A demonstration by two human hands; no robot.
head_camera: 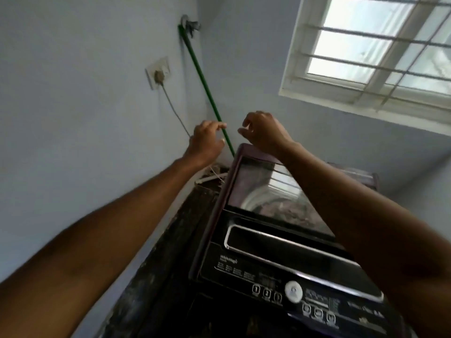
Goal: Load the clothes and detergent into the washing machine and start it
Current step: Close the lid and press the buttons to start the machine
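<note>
The dark, purple-trimmed top-loading washing machine (280, 240) fills the frame from 6 toward 3 o'clock, its tinted glass lid (263, 186) down over the drum, through which a heap of pale clothes (288, 211) can be made out, so loading looks done; no detergent container is in view. Both arms reach up past the back of the machine toward 12 o'clock. The left hand (206, 140) is loosely curled, fingertips close against the thin green hose (197, 67) that runs up the pale blue wall to a metal tap (189, 24) at 11 o'clock; whether it is actually pinching the hose I cannot tell. The right hand (263, 131) hangs just above the lid's rear edge, fingers hooked inward and holding nothing I can see. My reading is that the water supply is being seen to before starting. To do that well, follow the hose upward to the tap rather than tugging it, steady it with one hand, and turn the tap fully so the fill is not starved; keep clear of the grey plug (159, 75) in the white wall socket (158, 71) at 10 o'clock. On the black control panel (292, 289), beside the round white button (294, 291), a word like "WhiteMagic" is printed, but blur makes that uncertain; the smaller lettering is unreadable.
</note>
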